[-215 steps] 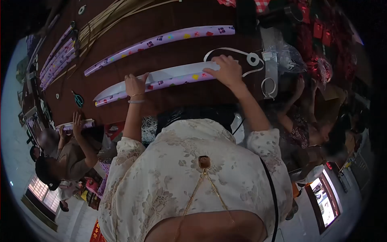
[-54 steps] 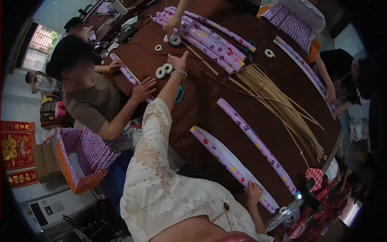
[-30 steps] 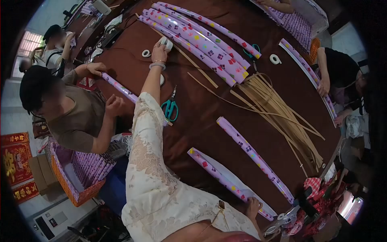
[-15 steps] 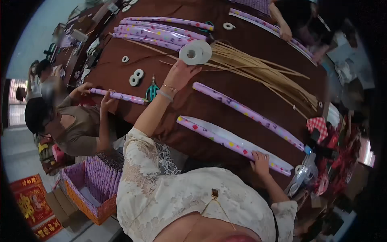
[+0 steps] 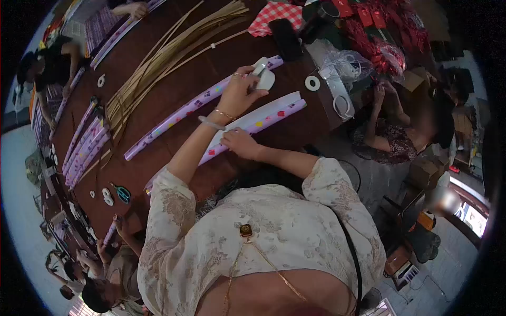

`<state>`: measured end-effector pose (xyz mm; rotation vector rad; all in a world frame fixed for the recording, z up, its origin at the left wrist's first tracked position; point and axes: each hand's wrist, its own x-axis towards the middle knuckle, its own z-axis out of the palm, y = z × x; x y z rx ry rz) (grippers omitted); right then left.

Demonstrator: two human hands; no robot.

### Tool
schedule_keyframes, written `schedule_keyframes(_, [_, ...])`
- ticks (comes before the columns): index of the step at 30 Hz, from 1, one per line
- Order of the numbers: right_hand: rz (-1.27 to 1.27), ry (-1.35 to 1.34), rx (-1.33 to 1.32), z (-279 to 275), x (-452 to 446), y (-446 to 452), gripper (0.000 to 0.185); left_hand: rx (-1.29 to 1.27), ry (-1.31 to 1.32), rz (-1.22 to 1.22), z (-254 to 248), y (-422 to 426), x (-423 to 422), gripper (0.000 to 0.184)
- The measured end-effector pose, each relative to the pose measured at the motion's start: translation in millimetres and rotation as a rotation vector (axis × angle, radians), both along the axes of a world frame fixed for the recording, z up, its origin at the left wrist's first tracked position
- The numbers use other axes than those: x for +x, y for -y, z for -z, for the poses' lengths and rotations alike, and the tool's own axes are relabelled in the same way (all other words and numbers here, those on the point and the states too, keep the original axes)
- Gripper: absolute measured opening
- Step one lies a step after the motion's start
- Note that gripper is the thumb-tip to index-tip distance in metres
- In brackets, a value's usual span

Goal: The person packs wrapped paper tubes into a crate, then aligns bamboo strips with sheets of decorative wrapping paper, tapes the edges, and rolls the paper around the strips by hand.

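Note:
My left hand (image 5: 241,94), with a bracelet and a pale band at its wrist, is closed around white tape rolls (image 5: 265,80). It is raised over the table, above the far end of a purple patterned roll (image 5: 197,102). Below, my right hand (image 5: 240,143) has its fingers curled on a nearer partly rolled sheet of purple patterned paper (image 5: 274,117), whose white inner side faces up. My left forearm covers part of this nearer roll. The palm side of my right hand is hidden.
Long thin tan strips (image 5: 158,68) lie across the brown-covered table (image 5: 174,97). More purple rolls (image 5: 87,150), green-handled scissors (image 5: 121,194) and a small tape roll (image 5: 312,83) are around. A black phone (image 5: 285,39) lies near a checked cloth (image 5: 271,18). Other people work at the sides.
The view has swung to the right. My left hand has carried the tape rolls to the far end of the purple rolls. My right hand stays on the nearer roll, now closer to my left forearm.

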<state>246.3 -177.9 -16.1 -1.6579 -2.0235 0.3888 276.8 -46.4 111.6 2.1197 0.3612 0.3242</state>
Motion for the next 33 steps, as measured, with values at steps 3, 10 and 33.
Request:
schedule_keyframes(3, [0.198, -0.267, 0.06, 9.9, -14.6, -7.0, 0.026, 0.611, 0.132, 0.06, 37.6, 38.3, 102.0, 0.028])
schedule_keyframes(10, [0.327, -1.375, -0.215, -4.7, -10.5, -5.8, 0.037, 0.965, -0.017, 0.199, 108.1, 74.0, 233.9, 0.018])
schedule_keyframes(33, [0.076, -0.009, -0.18, -20.8, -7.5, -11.8, 0.035, 0.4, -0.464, -0.581, 59.3, 21.1, -334.3, 0.038])
